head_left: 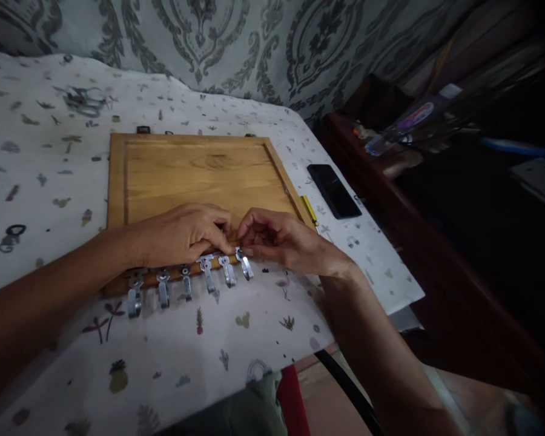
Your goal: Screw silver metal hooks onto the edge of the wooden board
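A framed wooden board (200, 175) lies flat on the cloth, with several silver metal hooks (208, 275) in a row along its near edge. My left hand (186, 233) rests over that edge, its fingers curled and one fingertip beside the rightmost metal hook (245, 265). Whatever sits under its fingers is hidden. From the other side my right hand (286, 239) meets the same hook, thumb and fingers bent together at its top. The hook's curved end hangs over the cloth.
Right of the board lie a yellow-handled tool (309, 209) and a black phone (335, 191). Scissors (84, 101) are at the far left. A patterned wall (236, 48) rises behind the table. Beyond its right edge, a plastic bottle (413, 118) is near dark furniture.
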`<act>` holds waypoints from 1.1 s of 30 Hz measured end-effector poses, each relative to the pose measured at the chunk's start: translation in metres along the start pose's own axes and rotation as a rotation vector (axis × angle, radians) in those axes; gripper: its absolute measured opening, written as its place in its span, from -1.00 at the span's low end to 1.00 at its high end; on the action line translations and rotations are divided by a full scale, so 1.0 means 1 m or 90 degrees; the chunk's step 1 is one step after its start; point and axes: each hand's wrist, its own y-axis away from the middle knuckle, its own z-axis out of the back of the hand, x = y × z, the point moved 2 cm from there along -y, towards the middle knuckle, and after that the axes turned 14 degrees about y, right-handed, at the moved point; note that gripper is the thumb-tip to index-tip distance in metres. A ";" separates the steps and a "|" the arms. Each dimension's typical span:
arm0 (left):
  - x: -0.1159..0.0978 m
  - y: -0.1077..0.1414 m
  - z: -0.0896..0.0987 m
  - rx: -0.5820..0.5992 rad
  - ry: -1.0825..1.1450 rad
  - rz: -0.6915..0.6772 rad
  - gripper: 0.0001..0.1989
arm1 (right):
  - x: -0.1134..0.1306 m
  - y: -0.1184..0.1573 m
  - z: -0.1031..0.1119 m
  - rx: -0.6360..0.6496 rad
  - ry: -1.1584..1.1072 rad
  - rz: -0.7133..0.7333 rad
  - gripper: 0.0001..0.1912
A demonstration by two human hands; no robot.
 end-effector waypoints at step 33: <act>0.006 0.001 -0.002 -0.016 0.028 -0.016 -0.65 | 0.008 -0.021 0.005 0.112 -0.047 -0.100 -0.81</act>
